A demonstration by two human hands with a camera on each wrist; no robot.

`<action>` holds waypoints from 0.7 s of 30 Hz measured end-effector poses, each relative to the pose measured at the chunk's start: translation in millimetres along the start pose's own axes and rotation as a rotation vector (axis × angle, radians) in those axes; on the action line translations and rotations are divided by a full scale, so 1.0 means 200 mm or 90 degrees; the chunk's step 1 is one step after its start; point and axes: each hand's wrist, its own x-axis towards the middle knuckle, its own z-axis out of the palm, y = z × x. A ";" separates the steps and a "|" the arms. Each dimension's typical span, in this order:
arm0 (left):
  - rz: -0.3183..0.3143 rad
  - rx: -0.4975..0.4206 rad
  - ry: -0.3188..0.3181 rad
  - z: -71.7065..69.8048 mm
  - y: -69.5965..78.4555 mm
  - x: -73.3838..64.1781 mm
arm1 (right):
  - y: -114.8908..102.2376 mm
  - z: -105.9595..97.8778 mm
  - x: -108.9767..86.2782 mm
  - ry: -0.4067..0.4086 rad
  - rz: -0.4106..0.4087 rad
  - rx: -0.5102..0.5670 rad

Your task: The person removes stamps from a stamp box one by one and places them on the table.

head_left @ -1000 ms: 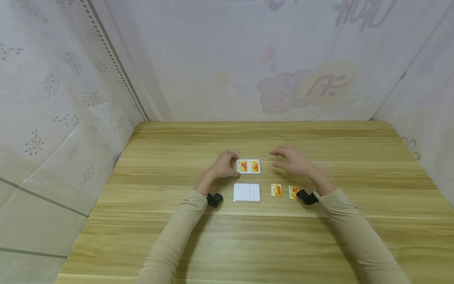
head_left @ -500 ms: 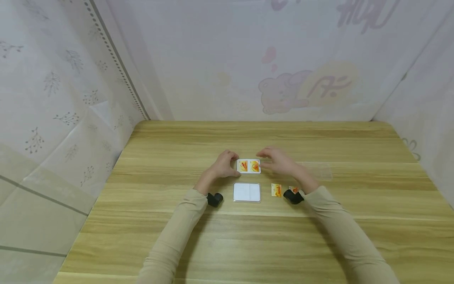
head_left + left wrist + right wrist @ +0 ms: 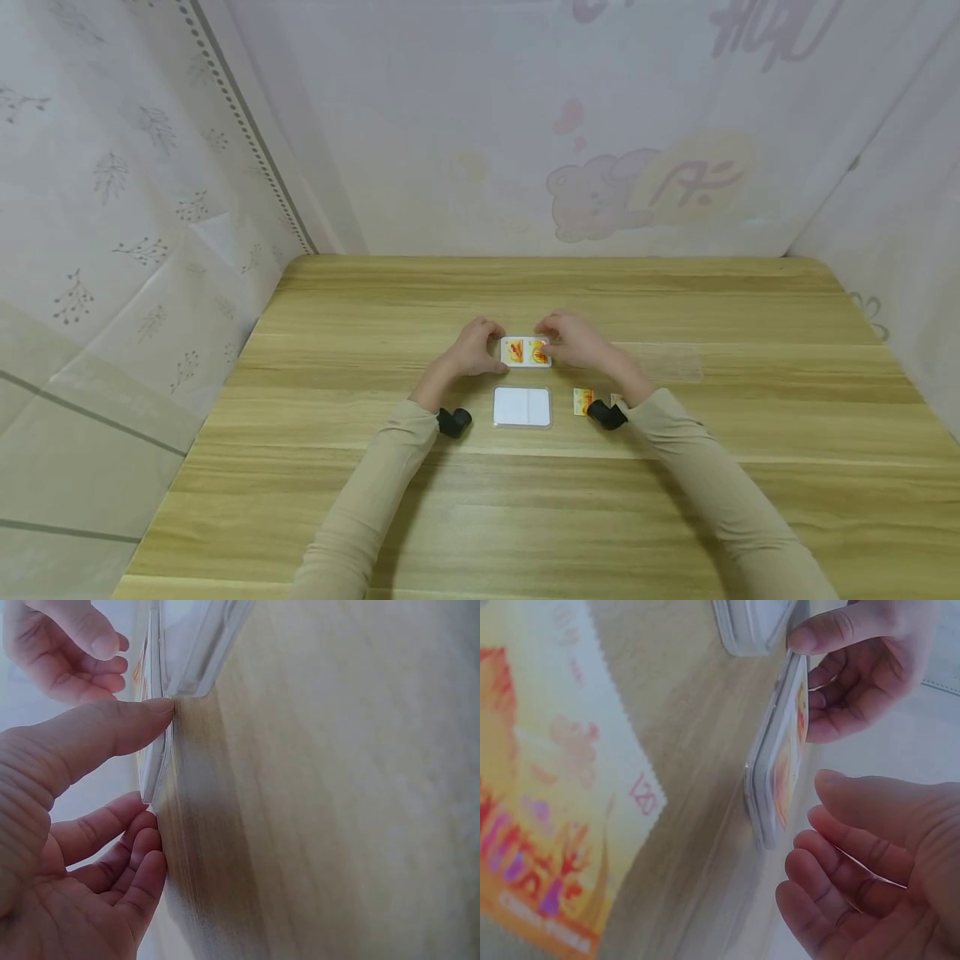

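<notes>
Two orange-and-yellow stamps (image 3: 515, 351) lie in a white, clear-rimmed case (image 3: 527, 352) on the wooden surface (image 3: 480, 517).
Head view: the case lies between the left hand (image 3: 474, 347) and right hand (image 3: 579, 342), beyond a second white case (image 3: 522, 407). Left wrist view: the left thumb and index finger pinch the stamp-filled case. Right wrist view: the right hand, half open, fingers loosely bent, holds nothing.

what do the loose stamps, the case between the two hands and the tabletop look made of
Stamps: printed paper, seemingly matte; the closest shows a finely toothed edge.
Case: probably rigid plastic, smooth and at least partly clear, judging by its see-through outer edge.
Tabletop: wood-look, fairly smooth; the long grain could be solid wood or printed laminate.
</notes>
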 end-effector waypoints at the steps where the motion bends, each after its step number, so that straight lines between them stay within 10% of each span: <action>1: 0.001 0.001 0.002 0.00 0.00 0.00 | 0.00 0.00 0.00 -0.001 0.003 -0.006; 21: 0.007 -0.024 0.000 0.01 -0.03 0.01 | -0.01 0.03 0.02 0.005 0.008 -0.019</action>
